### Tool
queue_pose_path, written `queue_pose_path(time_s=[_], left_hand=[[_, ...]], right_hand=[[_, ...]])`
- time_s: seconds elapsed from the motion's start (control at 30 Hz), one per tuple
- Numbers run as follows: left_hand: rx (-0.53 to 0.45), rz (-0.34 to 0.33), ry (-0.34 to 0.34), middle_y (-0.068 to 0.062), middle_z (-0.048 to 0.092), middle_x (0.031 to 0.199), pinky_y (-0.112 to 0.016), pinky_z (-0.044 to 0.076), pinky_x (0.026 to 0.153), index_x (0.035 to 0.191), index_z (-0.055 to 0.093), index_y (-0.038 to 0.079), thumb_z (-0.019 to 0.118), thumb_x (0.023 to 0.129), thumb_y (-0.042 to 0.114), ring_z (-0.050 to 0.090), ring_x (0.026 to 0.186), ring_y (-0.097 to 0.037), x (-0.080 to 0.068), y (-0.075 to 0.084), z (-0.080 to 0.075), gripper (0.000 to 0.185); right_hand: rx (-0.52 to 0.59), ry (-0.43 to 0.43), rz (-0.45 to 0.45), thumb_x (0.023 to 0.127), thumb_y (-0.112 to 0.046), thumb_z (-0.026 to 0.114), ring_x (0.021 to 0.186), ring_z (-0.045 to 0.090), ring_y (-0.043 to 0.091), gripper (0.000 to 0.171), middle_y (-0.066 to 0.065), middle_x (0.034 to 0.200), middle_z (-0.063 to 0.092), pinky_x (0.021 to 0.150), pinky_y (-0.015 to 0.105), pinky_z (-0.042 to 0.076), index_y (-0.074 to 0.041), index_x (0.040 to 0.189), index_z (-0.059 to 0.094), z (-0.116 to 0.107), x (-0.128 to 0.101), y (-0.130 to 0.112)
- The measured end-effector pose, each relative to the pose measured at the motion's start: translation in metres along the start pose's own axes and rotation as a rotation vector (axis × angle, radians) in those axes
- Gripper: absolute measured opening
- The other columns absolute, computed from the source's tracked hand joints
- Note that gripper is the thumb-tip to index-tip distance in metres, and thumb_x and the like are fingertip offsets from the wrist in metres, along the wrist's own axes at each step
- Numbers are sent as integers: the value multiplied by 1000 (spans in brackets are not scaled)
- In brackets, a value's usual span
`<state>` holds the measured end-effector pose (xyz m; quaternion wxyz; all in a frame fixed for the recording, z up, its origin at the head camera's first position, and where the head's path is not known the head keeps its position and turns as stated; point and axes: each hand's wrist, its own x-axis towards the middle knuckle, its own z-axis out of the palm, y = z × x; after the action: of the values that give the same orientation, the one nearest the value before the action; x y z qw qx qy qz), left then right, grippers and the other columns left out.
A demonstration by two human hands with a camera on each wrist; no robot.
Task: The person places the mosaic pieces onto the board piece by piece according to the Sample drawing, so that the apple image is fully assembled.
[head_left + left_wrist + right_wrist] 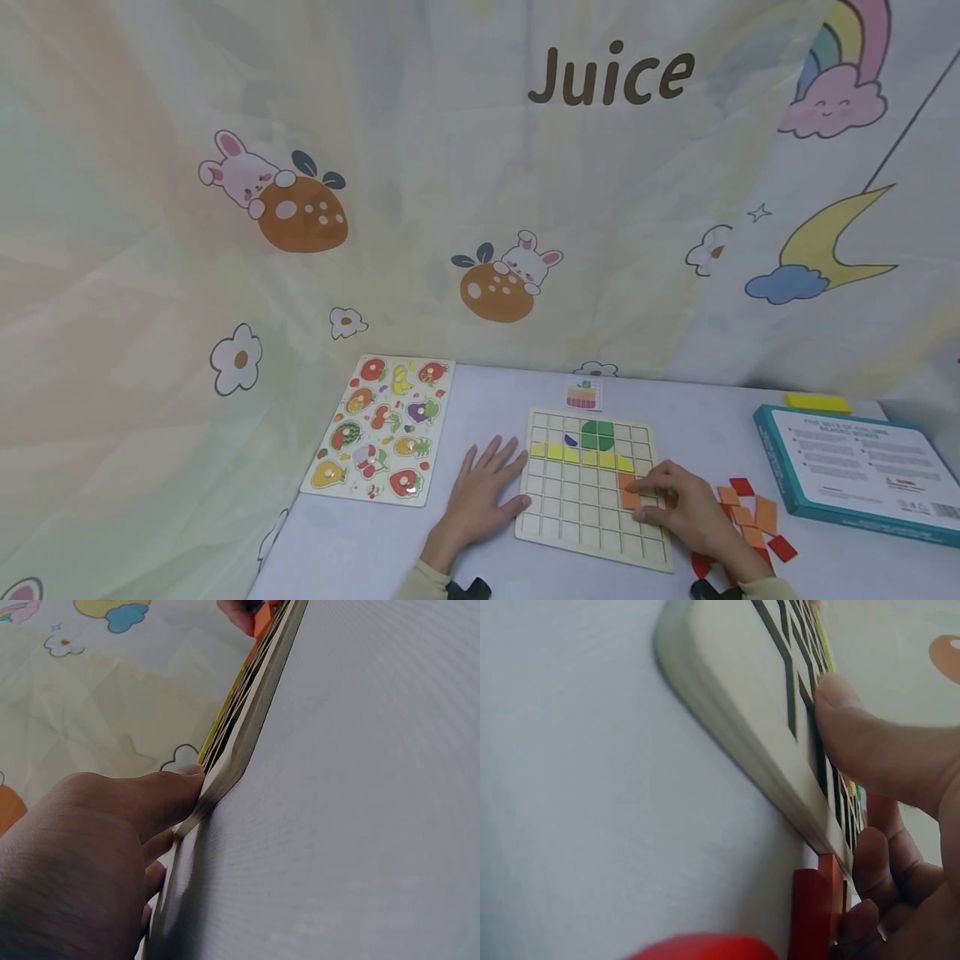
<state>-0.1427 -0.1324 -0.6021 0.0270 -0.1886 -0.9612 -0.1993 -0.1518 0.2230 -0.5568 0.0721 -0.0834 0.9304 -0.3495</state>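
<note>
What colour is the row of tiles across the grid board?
Yellow, one row of tiles on the grid board, below the green ones; the head view shows it best.

Left hand (82,862) rests thumb against the wooden board's (247,727) edge

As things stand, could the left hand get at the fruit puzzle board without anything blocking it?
Probably yes. The left hand rests flat beside the grid board, thumb against its edge, holding nothing. The fruit puzzle board lies just to its left on the table, with only bare surface between them.
</note>
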Motion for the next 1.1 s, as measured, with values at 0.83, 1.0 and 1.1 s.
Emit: queue_pose_path(time_s=[0.83,1.0,1.1], left_hand=[[-20,-14,-8,8,29,175,-62,14,133,162,46,31,53,102,63,21,165,-23,-1,0,-2,69],[-8,-2,7,7,32,175,-63,16,132,161,47,29,54,101,62,23,165,-25,0,1,-2,69],[-2,1,10,6,33,174,-64,17,132,161,47,29,55,101,62,24,164,-26,0,1,-1,69]], right_hand=[[1,71,-56,79,-32,95,85,50,9,25,-8,95,65,67,20,41,-28,102,86,-2,-4,7],[-37,163,-23,83,-33,93,78,53,8,36,-4,94,69,62,18,49,-16,113,84,-25,-11,21],[-101,145,42,87,-36,89,79,56,13,47,0,92,69,60,19,52,-8,123,78,-48,-13,35]])
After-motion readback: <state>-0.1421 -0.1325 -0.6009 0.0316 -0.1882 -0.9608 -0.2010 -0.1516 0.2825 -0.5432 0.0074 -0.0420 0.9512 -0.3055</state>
